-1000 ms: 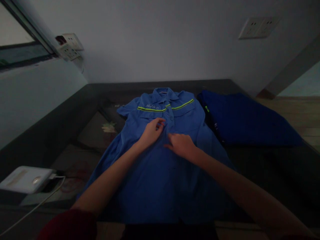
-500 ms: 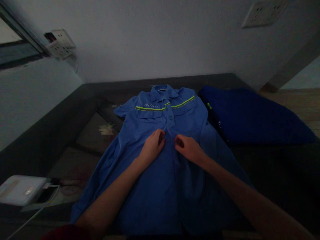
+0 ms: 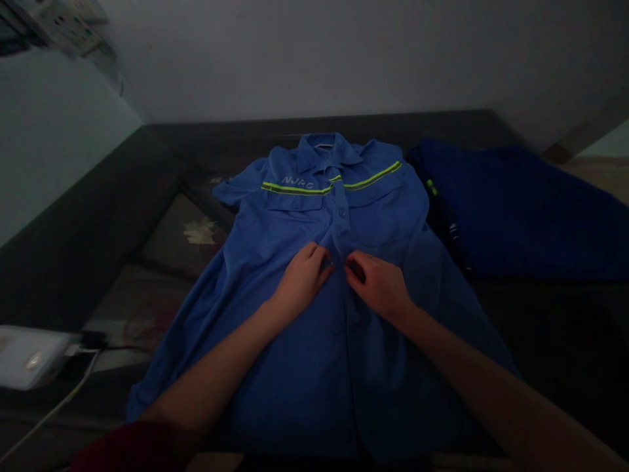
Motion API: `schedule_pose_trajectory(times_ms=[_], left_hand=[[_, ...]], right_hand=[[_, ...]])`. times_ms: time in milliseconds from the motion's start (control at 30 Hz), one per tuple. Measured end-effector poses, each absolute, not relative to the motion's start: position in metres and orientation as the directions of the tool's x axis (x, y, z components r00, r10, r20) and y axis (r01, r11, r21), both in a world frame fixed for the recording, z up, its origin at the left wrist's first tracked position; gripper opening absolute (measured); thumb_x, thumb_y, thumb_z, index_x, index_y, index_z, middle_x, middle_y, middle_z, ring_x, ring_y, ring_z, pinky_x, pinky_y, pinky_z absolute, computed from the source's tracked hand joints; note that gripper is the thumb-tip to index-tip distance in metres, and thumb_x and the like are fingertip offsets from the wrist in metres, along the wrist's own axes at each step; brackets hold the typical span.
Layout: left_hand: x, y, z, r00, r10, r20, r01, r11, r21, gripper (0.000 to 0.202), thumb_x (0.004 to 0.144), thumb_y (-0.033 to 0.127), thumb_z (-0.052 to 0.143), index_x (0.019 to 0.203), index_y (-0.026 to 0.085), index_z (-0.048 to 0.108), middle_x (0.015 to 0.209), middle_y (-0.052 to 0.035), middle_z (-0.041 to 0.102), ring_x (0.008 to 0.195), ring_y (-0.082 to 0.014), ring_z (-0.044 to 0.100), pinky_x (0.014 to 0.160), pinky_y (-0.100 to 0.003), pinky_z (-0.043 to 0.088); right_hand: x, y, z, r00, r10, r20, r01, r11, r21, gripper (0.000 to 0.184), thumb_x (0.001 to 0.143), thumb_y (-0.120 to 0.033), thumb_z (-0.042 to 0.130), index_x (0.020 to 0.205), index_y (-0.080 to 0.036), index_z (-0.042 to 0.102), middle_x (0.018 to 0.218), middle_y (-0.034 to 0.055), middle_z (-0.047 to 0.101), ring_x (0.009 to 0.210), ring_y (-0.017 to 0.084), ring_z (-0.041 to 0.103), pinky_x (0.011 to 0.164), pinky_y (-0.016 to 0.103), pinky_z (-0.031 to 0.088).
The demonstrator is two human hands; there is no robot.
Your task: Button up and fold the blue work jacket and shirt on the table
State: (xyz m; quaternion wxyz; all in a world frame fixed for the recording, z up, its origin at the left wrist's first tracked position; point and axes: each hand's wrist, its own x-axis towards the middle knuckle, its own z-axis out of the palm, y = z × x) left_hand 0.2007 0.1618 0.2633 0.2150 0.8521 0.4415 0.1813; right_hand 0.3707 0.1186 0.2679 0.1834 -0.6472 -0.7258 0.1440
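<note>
A blue work shirt [image 3: 289,314] lies front up, its collar away from me, with a yellow-green stripe and pale letters across the chest. My left hand [image 3: 305,275] pinches the front placket just left of the middle, below the chest pockets. Opposite it, my right hand [image 3: 376,280] pinches the placket's other side, fingers curled and a small gap between the two hands. A button [image 3: 343,212] shows on the placket above them. The fingertips hide the bit of cloth between them.
Folded dark blue clothing [image 3: 521,210] lies to the right of the shirt. At the left, a white box-like device [image 3: 32,357] has a cable plugged in. The dark table [image 3: 196,141] meets a pale wall [image 3: 314,59], with power sockets [image 3: 69,26] at the upper left.
The camera view has tilted down and come a little closer. Both hands stay at the placket, with the fingertips slightly nearer each other.
</note>
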Motion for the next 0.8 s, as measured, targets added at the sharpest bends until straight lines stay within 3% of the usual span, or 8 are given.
schedule_pose_trajectory(times_ms=[233,500,800], left_hand=[[0.198,0.165,0.260,0.610,0.783,0.126,0.675,-0.596,0.435,0.007,0.089,0.024,0.051,0.087,0.018,0.054,0.088,-0.0050,0.054,0.084,-0.0197,0.053,0.076,-0.031,0.044],[0.199,0.158,0.270,0.544,0.823,0.164,0.596,-0.517,0.614,0.007,0.090,0.024,0.049,0.089,0.018,0.055,0.077,-0.0014,0.056,0.073,-0.0160,0.053,0.066,-0.027,0.039],[0.202,0.150,0.272,0.499,0.841,0.207,0.639,-0.519,0.567,0.010,0.092,0.025,0.048,0.093,0.019,0.055,0.084,-0.0028,0.062,0.077,-0.0173,0.057,0.071,-0.029,0.039]], right_hand=[[0.374,0.118,0.265,-0.099,0.989,0.112,0.849,0.143,-0.509,0.013,0.087,-0.028,0.050,0.090,-0.022,0.061,0.077,0.0014,0.065,0.066,0.015,0.058,0.060,0.026,0.034],[0.379,0.121,0.267,-0.055,0.979,0.198,0.581,0.193,-0.791,0.013,0.085,-0.029,0.052,0.085,-0.019,0.061,0.078,0.0030,0.064,0.069,0.016,0.058,0.066,0.027,0.043],[0.379,0.121,0.271,-0.092,0.987,0.132,0.420,0.158,-0.893,0.013,0.083,-0.032,0.053,0.083,-0.020,0.058,0.074,0.0007,0.060,0.065,0.014,0.055,0.061,0.025,0.043]])
